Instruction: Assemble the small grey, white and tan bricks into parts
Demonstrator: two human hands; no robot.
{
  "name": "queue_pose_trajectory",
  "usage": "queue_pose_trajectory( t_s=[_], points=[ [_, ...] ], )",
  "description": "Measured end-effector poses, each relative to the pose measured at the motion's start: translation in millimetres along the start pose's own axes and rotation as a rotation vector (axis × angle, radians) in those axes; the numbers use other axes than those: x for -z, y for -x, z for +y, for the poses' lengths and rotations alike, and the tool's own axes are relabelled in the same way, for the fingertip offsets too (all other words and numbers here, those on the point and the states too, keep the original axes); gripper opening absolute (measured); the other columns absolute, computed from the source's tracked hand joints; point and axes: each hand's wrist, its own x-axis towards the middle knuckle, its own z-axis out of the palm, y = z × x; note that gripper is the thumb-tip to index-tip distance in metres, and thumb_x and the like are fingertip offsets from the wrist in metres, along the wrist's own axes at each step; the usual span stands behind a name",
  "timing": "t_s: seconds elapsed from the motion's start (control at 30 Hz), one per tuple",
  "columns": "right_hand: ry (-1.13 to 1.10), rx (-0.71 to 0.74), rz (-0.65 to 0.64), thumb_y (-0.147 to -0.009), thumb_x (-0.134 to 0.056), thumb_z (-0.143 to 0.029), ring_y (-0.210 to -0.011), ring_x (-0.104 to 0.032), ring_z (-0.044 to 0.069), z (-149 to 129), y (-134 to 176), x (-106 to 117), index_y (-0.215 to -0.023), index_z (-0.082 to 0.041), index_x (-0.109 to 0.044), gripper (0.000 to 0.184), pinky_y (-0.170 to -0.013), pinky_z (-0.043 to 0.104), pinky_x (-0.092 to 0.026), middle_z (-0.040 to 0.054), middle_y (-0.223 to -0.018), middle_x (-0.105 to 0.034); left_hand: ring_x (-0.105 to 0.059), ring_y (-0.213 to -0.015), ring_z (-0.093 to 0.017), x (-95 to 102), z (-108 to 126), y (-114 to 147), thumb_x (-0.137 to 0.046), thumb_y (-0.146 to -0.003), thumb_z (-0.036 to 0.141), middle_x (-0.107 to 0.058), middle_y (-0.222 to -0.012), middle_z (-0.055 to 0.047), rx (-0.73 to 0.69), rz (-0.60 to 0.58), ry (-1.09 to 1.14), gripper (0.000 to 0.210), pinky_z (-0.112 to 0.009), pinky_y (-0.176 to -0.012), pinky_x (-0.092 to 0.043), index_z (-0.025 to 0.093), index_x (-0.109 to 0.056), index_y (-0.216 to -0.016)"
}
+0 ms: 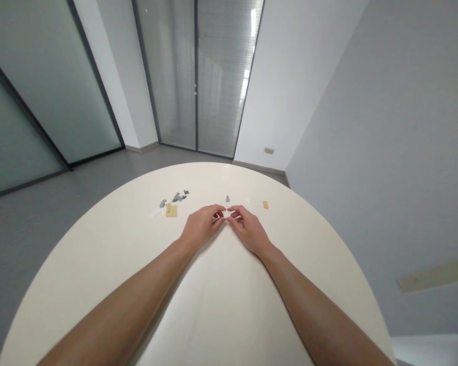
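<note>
Over the middle of the table, my left hand [203, 223] and my right hand [249, 229] meet fingertip to fingertip. Between them they pinch a small white piece [226, 214], probably a toy building plate; it is too small and pale against the table to make out its shape. Just beyond the fingers lies a small grey wedge-shaped piece [227, 199]. A tan studded plate [171, 211] rests left of my left hand. To the right of my right hand is a smaller tan piece [265, 205].
Several grey and dark pieces [178, 197] lie in a loose cluster at the back left of the round white table [213, 305], with a grey piece [163, 203] and a white strip [157, 213] nearby. A faint white piece [247, 200] sits back right. Glass partitions [217, 76] stand behind.
</note>
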Motion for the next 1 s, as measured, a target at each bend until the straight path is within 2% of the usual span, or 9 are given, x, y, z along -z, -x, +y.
queue_pose_trajectory(
  t_s=[1.0],
  points=[
    [-0.029, -0.017, -0.014, -0.095, -0.054, -0.027, -0.086, -0.066, 0.017, -2.7, 0.0, 1.4, -0.118, -0.025, -0.062, 0.024, -0.084, 0.033, -0.049, 0.0027, -0.099, -0.071, -0.066, -0.092, -0.019, -1.2, -2.2, -0.5, -0.059, -0.092, 0.037, -0.073, -0.098, -0.001, -0.02, 0.023, -0.028, 0.019, -0.03, -0.077, -0.047, 0.026, -0.067, -0.104]
  ],
)
